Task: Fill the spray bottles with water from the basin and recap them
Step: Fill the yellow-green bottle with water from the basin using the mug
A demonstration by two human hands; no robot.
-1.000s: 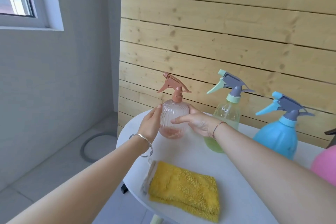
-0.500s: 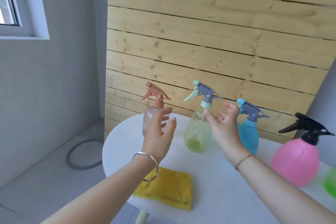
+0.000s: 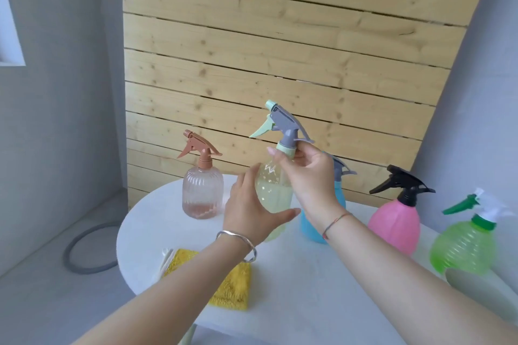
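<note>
Half a second ago both hands hung spread in the air before the bottles; now both have closed on the yellow-green bottle (image 3: 273, 196), mid-row over the white table (image 3: 308, 302).

At far left a window frame (image 3: 11, 36) is cut off by the picture edge. A grey hose ring (image 3: 84, 249) lies on the floor, its right side hidden behind the table rim. The rose bottle (image 3: 202, 193) stands free near that rim, clear of the left hand (image 3: 249, 213). The yellow cloth (image 3: 232, 288) lies by the front edge, half covered by the left forearm; something pale beside it is too blurred to name.

The left hand wraps the bottle's belly, thumb across the front and fingers hidden behind. It covers the base, so whether the bottle touches the table cannot be told. The right hand (image 3: 308, 179) pinches the pale collar of the spray head (image 3: 283, 126).

The blue bottle (image 3: 309, 228) is mostly hidden behind the right wrist. The pink bottle (image 3: 393, 221) stands apart, and the green bottle (image 3: 462, 252) is near the right edge. Bare tabletop lies between the forearms.
</note>
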